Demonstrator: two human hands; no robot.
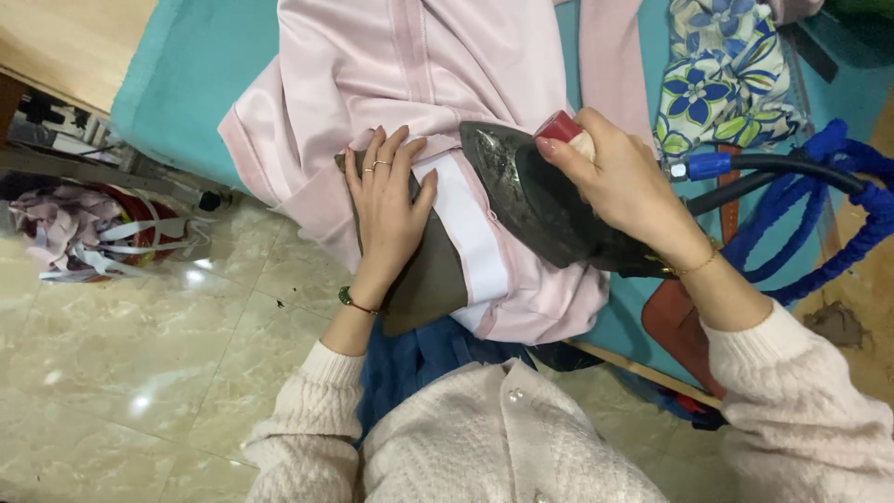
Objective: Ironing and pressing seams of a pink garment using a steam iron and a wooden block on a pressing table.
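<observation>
A pale pink garment (410, 65) lies over a teal-covered ironing surface (186, 74). My left hand (386, 205) lies flat with fingers spread on a dark grey-brown pressing pad (433, 275) tucked under the garment's folded hem. My right hand (619, 182) grips the red handle (559, 126) of a heavy dark steam iron (540, 200), whose sole is tilted up on its side over the white inner band of the hem (475, 233). A black hose with a blue fitting (708, 166) runs off the iron to the right.
A flowered cloth (722, 79) lies at the upper right, beside coiled blue hose (838, 214). A basket of fabric scraps (93, 228) sits on the marble floor (140, 373) at left. A brown pad (675, 321) hangs by the board's near edge.
</observation>
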